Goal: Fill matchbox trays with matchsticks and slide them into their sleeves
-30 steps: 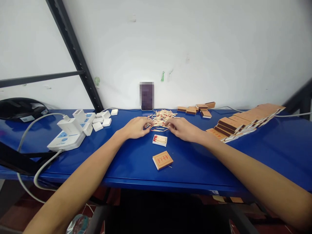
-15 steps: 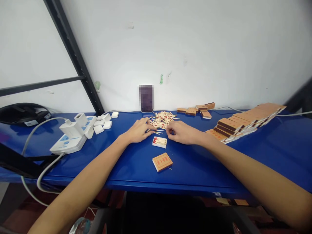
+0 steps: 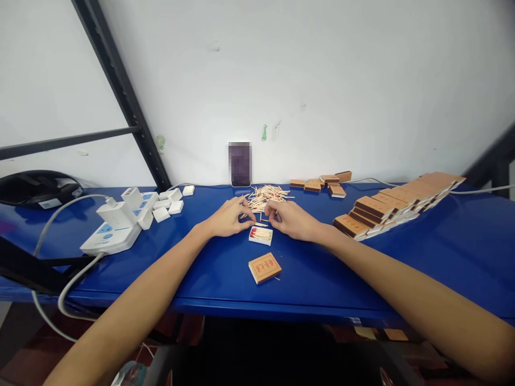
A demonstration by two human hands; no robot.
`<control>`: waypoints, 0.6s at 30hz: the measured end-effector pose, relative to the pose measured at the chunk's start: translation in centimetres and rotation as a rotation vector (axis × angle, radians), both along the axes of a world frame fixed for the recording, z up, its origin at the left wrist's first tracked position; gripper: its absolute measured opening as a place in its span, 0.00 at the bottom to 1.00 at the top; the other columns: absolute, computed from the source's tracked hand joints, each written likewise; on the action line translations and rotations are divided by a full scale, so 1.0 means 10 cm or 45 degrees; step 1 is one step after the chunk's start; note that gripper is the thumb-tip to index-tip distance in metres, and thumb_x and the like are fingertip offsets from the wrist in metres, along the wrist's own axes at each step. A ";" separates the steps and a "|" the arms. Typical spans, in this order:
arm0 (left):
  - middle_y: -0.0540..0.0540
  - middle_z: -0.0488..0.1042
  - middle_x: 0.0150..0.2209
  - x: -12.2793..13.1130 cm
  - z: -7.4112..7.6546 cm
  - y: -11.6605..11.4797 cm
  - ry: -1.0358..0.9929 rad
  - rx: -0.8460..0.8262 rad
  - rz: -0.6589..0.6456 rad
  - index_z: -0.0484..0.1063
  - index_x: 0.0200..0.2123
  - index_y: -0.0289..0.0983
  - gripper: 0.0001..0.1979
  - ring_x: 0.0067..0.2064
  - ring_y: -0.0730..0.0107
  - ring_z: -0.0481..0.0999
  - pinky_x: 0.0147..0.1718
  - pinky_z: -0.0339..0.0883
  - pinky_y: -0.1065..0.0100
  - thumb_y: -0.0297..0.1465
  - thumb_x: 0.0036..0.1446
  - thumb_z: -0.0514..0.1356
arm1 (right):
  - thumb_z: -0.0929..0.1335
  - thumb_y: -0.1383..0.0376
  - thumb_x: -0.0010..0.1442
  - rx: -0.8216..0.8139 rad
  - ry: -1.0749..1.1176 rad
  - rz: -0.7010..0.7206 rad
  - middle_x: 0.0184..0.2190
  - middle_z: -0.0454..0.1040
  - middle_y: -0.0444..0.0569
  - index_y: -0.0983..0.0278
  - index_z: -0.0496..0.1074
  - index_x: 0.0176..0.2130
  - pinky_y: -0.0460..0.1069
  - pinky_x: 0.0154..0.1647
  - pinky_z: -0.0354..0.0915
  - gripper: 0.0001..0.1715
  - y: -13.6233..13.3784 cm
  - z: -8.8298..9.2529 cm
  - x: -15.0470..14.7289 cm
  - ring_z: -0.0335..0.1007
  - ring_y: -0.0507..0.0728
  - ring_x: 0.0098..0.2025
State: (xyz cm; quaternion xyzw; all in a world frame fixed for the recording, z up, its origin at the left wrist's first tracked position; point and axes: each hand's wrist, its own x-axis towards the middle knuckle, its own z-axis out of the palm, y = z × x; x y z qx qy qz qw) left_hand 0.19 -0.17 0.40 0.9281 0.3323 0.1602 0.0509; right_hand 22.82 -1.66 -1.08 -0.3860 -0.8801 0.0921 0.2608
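A blue table [image 3: 322, 279] carries plenty besides the work: at the left a white power strip [image 3: 110, 239] bears a white charger [image 3: 118, 213] and trailing cables, white blocks [image 3: 162, 214] are clustered just beside it, and a black object [image 3: 38, 187] lies farther back by a dark metal post [image 3: 120, 80]. A phone-like device [image 3: 240, 171], its face pixelated, leans upright against the wall behind the match heap [image 3: 267, 194]; a few loose matchboxes [image 3: 313, 185] lie to the right of that, and long stepped rows of stacked matchboxes [image 3: 396, 201] fill the right side, beyond the right forearm. Nothing stands between the hands and the open match tray [image 3: 259, 243], which sits in front of the heap with red-headed matches in it. Nearer the edge, a tan matchbox [image 3: 265, 268] shows red characters inside a border — too small to read surely; the black object's label is illegible. The left hand [image 3: 229, 217] has thumb and forefinger nearly together at matches behind the tray, the right hand [image 3: 293, 221] is curled with fingertips close; whether either grips a match, I cannot tell. Compared with half a second ago, the fingertips are nearer each other, the left ones closer to the tray.
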 end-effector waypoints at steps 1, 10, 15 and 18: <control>0.46 0.67 0.39 0.00 -0.01 0.00 -0.014 -0.001 -0.001 0.78 0.38 0.43 0.10 0.45 0.62 0.67 0.47 0.60 0.61 0.36 0.59 0.58 | 0.64 0.73 0.55 -0.005 0.029 0.006 0.28 0.74 0.44 0.63 0.67 0.37 0.46 0.31 0.56 0.08 0.00 -0.01 -0.02 0.65 0.51 0.28; 0.45 0.68 0.39 0.01 -0.03 0.00 -0.044 0.029 0.108 0.75 0.39 0.40 0.13 0.44 0.60 0.66 0.48 0.60 0.58 0.42 0.56 0.60 | 0.65 0.71 0.57 -0.179 0.251 0.123 0.29 0.74 0.45 0.64 0.70 0.36 0.46 0.33 0.61 0.06 0.00 -0.01 -0.09 0.68 0.51 0.30; 0.44 0.67 0.40 0.02 -0.01 -0.02 0.054 0.045 0.126 0.76 0.44 0.42 0.16 0.45 0.59 0.65 0.47 0.59 0.57 0.44 0.59 0.57 | 0.65 0.71 0.58 -0.047 0.187 -0.006 0.30 0.73 0.46 0.65 0.72 0.38 0.47 0.34 0.60 0.08 0.02 -0.03 -0.10 0.66 0.52 0.31; 0.44 0.67 0.40 0.03 0.00 -0.03 0.057 0.046 0.100 0.78 0.42 0.42 0.15 0.45 0.59 0.65 0.47 0.59 0.59 0.43 0.59 0.57 | 0.64 0.73 0.58 0.101 0.032 -0.077 0.32 0.72 0.49 0.65 0.73 0.40 0.49 0.39 0.60 0.11 0.06 -0.06 -0.11 0.66 0.55 0.36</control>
